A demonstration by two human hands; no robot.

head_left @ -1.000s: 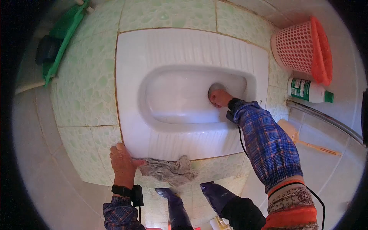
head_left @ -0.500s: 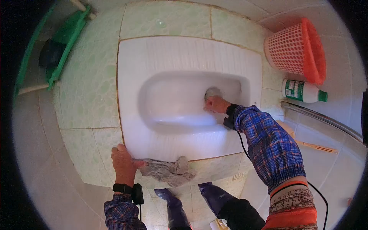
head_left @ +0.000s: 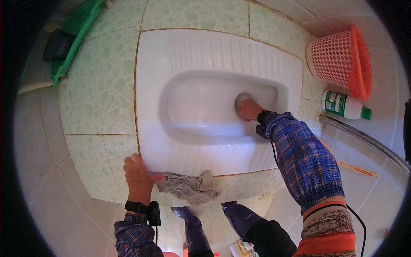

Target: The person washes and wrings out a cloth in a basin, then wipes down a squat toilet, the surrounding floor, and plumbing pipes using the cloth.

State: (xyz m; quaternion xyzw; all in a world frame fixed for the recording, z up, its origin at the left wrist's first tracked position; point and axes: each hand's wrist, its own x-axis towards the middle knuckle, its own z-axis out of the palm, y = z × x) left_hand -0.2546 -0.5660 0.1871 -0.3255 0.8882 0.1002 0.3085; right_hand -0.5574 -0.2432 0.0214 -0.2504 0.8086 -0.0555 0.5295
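Observation:
A white squat toilet is set into the green-tiled floor. My right hand reaches down into its basin at the round drain hole, fingers curled; whatever they may hold is hidden. My left hand leans on the tiles at the toilet's near left corner, holding nothing, its thumb stretched away from the fingers. That thumb touches the end of a wet-looking grey cloth, which lies crumpled along the near tile edge.
At the right stand a red-and-white perforated basket and a white bottle with a green cap, lying on its side. A metal rail and a wooden stick are nearer. A green dustpan sits far left. Dark boots stand below.
The view has shifted slightly. My right hand has moved a little over the drain hole, covering more of it. My left hand and the cloth stay in place.

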